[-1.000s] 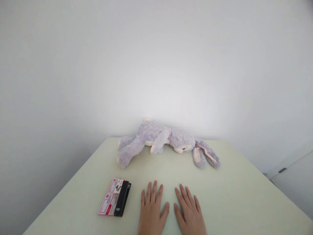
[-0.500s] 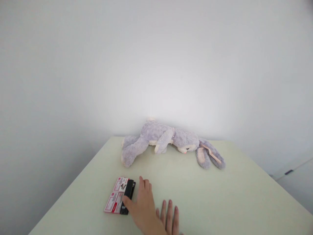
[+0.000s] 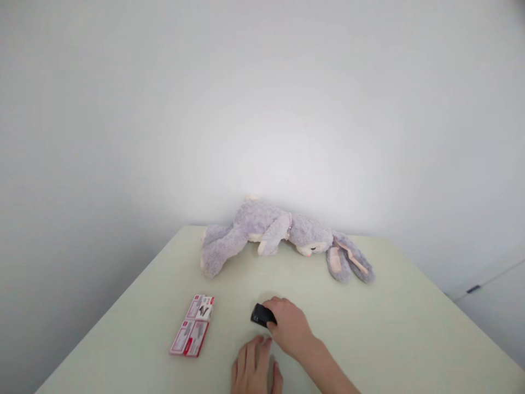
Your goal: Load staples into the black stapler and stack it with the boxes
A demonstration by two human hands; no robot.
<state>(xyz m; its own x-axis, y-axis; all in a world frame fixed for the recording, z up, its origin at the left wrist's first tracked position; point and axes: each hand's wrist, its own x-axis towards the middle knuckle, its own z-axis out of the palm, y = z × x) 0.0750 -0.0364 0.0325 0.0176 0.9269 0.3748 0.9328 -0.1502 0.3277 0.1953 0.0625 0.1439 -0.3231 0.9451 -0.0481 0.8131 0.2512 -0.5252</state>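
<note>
A black stapler point(image 3: 262, 316) is gripped in my right hand point(image 3: 289, 324), its end sticking out to the left between thumb and fingers. The part under my palm is hidden. Just below it, near the bottom edge, my left hand point(image 3: 252, 369) rests palm down with its fingers spread, holding nothing. Further left, several small red and white boxes point(image 3: 192, 326) lie side by side on the table; one carries a picture of a stapler.
A lilac plush rabbit point(image 3: 262, 221) lies on its side along the back of the pale green table point(image 3: 369, 339), its long ears toward the right. Behind it rises a plain white wall point(image 3: 262, 109).
My right hand has taken the stapler from beside the boxes and carried it right. My left hand has shifted left and now shows more fully.
</note>
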